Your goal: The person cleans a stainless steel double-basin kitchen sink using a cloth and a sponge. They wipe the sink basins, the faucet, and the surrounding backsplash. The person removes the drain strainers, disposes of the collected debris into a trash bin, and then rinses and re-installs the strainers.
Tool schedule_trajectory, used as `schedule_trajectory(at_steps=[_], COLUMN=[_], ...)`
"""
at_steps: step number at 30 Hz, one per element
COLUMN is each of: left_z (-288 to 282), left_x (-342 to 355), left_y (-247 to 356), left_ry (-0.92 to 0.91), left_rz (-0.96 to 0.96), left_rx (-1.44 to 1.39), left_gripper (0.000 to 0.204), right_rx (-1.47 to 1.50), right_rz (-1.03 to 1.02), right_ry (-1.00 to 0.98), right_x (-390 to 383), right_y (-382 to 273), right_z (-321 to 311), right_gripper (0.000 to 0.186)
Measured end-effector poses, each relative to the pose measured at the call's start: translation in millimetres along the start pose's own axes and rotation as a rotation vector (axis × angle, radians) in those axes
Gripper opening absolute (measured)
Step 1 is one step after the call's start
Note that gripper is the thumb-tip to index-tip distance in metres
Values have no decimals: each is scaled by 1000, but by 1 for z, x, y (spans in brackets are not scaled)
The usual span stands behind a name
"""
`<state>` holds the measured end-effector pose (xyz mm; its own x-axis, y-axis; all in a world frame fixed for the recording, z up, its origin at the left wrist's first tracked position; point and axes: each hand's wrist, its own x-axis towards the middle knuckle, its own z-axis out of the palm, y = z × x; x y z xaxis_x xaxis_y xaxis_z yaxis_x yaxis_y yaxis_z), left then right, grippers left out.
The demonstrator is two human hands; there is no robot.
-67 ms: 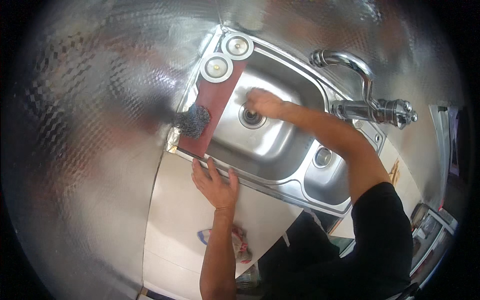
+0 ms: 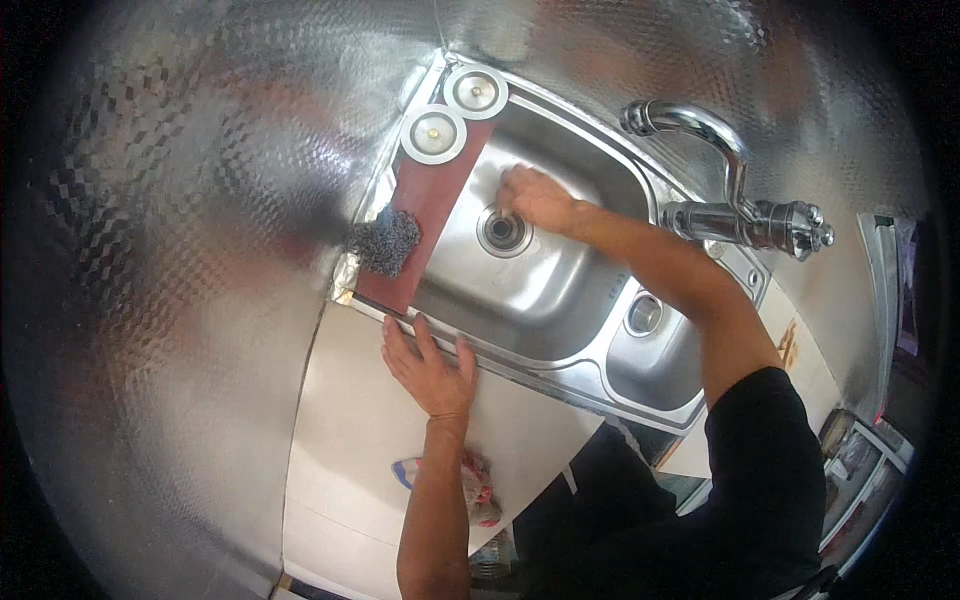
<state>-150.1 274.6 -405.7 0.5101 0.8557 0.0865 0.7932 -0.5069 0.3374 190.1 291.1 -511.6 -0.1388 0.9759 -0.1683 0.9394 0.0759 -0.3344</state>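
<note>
My right hand [image 2: 540, 200] reaches into the large steel sink basin [image 2: 560, 290], just beyond the drain hole [image 2: 503, 231]. Its fingers curl closed toward the basin floor, and whatever they may hold is hidden. Spread on the pale countertop [image 2: 345, 420], my left hand [image 2: 432, 372] rests with its fingertips at the sink's near rim. A dark red board [image 2: 425, 215] lies along the sink's left end. On it are a grey scouring pad [image 2: 388, 243] and, toward the far corner, two round metal sink strainers [image 2: 433, 134] [image 2: 476, 92].
A chrome faucet [image 2: 740, 220] rises behind the sink, its spout curving left. The small side basin [image 2: 655, 365] lies under my right forearm. A crumpled patterned cloth [image 2: 480, 490] sits beside my left forearm. Shiny foil-like sheeting [image 2: 200, 300] covers the walls.
My right hand has shifted slightly up and to the right, away from the drain hole, uncovering more of it. My left hand stays in place.
</note>
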Motion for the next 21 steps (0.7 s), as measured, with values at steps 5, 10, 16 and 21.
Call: schedule_trajectory(at_steps=[5, 10, 16, 21], left_z=[3, -2, -3, -2], left_x=[2, 2, 3, -1], left_y=[7, 3, 6, 0], left_ry=[-4, 3, -11, -8], left_rz=[22, 13, 22, -4], left_rx=[-10, -18, 5, 1], left_gripper=[68, 65, 65, 66], right_rx=[-199, 133, -166, -179], right_rz=[487, 238, 259, 231], right_ry=[-30, -193, 292, -38], right_x=[-39, -49, 30, -39], right_y=[20, -9, 22, 6], right_z=[32, 38, 2, 41], right_gripper=[23, 24, 28, 36])
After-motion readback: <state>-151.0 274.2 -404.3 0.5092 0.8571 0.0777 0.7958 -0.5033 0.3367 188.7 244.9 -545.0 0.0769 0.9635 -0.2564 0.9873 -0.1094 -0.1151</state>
